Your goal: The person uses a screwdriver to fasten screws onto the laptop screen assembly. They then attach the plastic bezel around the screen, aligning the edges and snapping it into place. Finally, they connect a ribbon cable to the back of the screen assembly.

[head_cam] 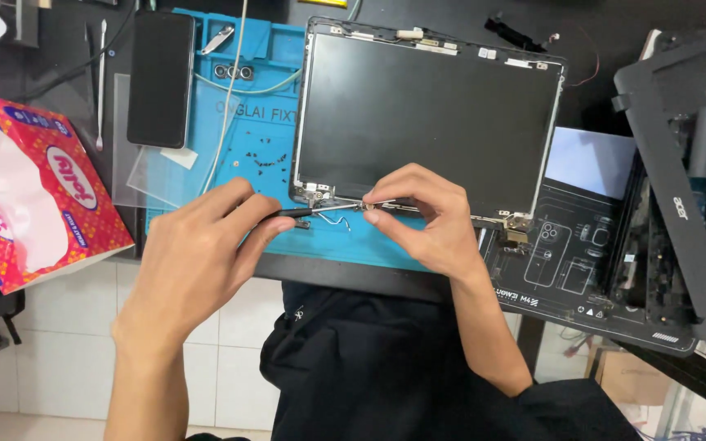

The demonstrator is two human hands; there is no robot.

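Working lower bezel of screen | left hand pinching screwdriver | right hand pinching cable | risk: tip slips, nicks cable or panel.

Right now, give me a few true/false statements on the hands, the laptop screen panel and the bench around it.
1. The left hand holds a thin black-handled tool at the lower edge of the dark rectangular laptop screen panel. True.
2. The right hand rests on the red patterned tissue box. False: it pinches at the panel's lower edge, and the box lies far left.
3. A black smartphone lies on the blue work mat, left of the panel. True.
4. The panel's screen shows a picture. False: it is dark.
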